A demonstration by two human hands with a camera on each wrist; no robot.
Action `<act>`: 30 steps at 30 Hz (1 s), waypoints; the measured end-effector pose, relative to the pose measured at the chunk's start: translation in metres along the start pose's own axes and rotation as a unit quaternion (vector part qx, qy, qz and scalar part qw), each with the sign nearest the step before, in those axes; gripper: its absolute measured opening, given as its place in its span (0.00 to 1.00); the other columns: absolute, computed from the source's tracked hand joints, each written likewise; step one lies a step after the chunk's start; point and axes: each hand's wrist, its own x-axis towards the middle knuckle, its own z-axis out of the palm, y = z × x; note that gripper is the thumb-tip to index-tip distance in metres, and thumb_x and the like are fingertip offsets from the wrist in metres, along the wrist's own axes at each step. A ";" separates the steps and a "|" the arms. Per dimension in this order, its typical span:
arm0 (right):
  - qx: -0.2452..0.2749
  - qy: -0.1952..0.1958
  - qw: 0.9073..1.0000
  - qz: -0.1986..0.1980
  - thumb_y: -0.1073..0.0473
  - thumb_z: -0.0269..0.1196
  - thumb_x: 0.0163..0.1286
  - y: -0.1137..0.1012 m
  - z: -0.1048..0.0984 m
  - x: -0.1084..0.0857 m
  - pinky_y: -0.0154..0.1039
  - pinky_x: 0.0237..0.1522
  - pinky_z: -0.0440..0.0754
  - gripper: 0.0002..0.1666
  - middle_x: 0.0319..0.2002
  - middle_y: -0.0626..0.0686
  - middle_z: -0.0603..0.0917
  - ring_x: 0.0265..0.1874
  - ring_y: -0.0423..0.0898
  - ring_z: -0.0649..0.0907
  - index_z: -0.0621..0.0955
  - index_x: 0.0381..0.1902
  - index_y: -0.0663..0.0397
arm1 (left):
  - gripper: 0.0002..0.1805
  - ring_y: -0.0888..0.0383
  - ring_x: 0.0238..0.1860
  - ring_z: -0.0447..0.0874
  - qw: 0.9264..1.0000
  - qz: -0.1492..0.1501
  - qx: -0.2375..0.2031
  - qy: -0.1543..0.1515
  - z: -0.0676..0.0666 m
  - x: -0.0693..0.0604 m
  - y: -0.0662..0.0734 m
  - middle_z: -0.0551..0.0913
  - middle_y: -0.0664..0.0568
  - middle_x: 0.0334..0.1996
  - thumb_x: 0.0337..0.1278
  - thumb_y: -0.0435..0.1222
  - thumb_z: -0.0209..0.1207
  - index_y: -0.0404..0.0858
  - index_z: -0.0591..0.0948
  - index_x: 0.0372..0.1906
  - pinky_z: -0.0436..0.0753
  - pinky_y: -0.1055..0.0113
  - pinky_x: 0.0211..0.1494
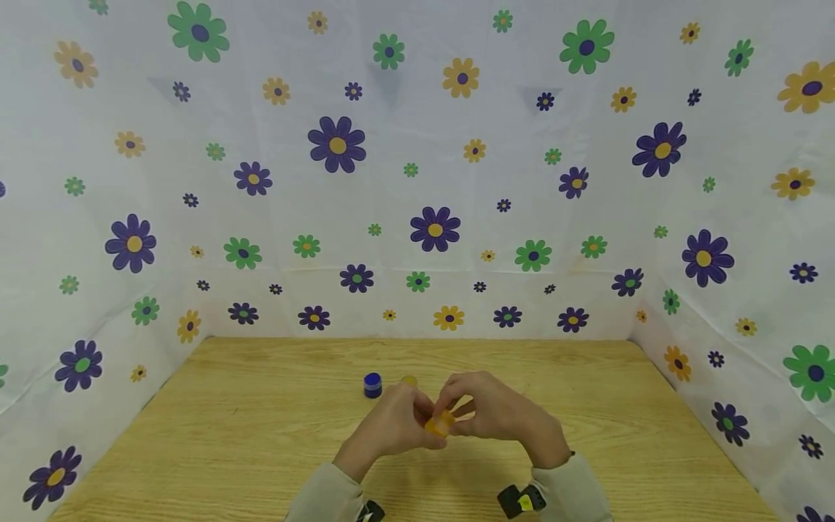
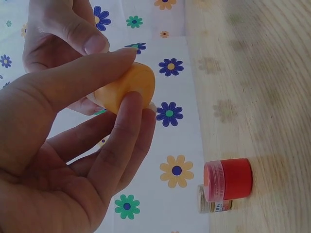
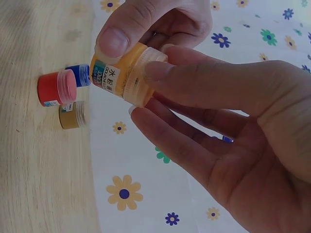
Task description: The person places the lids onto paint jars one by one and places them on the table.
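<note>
Between both hands, above the table, is a small jar of orange-yellow paint (image 3: 127, 73) with a translucent lid (image 3: 141, 80) and a printed label. My left hand (image 1: 394, 420) grips the jar's body between thumb and fingers. With thumb and fingertips, my right hand (image 1: 489, 409) pinches the lid. The lid sits on the jar; whether it is loose cannot be seen. Beyond the hands stand a red paint jar (image 3: 51, 88), a blue paint jar (image 1: 372, 386) and a golden-brown paint jar (image 3: 69, 115). In the head view the left hand hides the red one.
The wooden table (image 1: 261, 435) carries the three standing jars, grouped close together beyond the left hand. White sheeting (image 1: 391, 196) printed with flowers rises at the table's back edge and along both sides.
</note>
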 end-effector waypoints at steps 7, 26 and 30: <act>-0.019 0.008 1.000 0.005 0.70 0.70 0.64 0.001 0.001 0.000 0.35 0.46 0.89 0.10 0.43 0.53 0.87 0.44 0.44 0.87 0.89 0.43 0.57 | 0.14 0.62 0.31 0.87 1.000 0.003 0.004 0.000 0.000 -0.001 0.001 0.91 0.50 0.32 0.42 0.34 0.80 0.36 0.91 0.37 0.87 0.69 0.36; -0.061 0.018 0.998 0.015 0.59 0.70 0.70 0.003 0.002 0.002 0.29 0.38 0.84 0.07 0.37 0.50 0.90 0.34 0.34 0.84 0.89 0.42 0.57 | 0.11 0.61 0.28 0.83 1.000 0.001 0.001 -0.002 0.001 0.000 0.000 0.90 0.51 0.29 0.43 0.34 0.79 0.37 0.91 0.35 0.82 0.69 0.32; -0.029 0.021 0.999 0.013 0.63 0.71 0.68 0.004 0.002 0.001 0.31 0.41 0.87 0.08 0.43 0.53 0.89 0.42 0.43 0.86 0.88 0.44 0.57 | 0.12 0.61 0.29 0.85 1.000 0.003 -0.001 0.001 0.000 0.000 -0.002 0.91 0.51 0.30 0.43 0.34 0.80 0.37 0.91 0.35 0.84 0.69 0.34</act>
